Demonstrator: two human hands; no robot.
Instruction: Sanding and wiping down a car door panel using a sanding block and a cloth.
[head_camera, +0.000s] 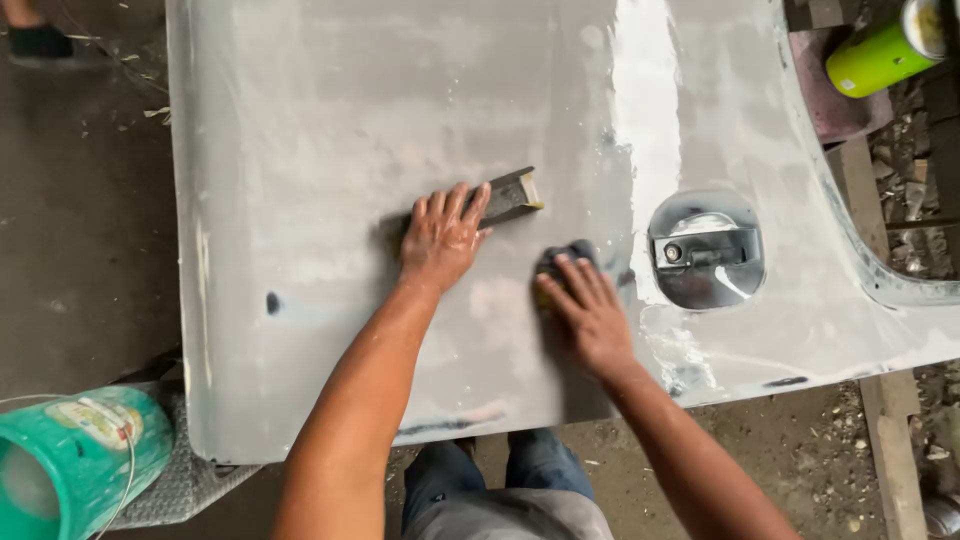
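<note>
Soft daylight, sharp focus, faint wet glare

Two labelled containers were in view; no signs or screens.

1. Green plastic bucket (70, 460), bottom-left corner, lying tilted with its open mouth toward the left edge of the frame. It carried a pale label (100, 420) with yellow and red patches on its upper side. A thin wire handle (125, 450) looped across it. It sat on a metal tread plate (185, 480) just beside the near-left corner of the grey panel (330, 110).

2. Lime-green spray can (880, 50), top-right corner, lying on its side, cut off by the frame edge. It rested well apart from the bucket, beyond the panel's right edge.
</note>
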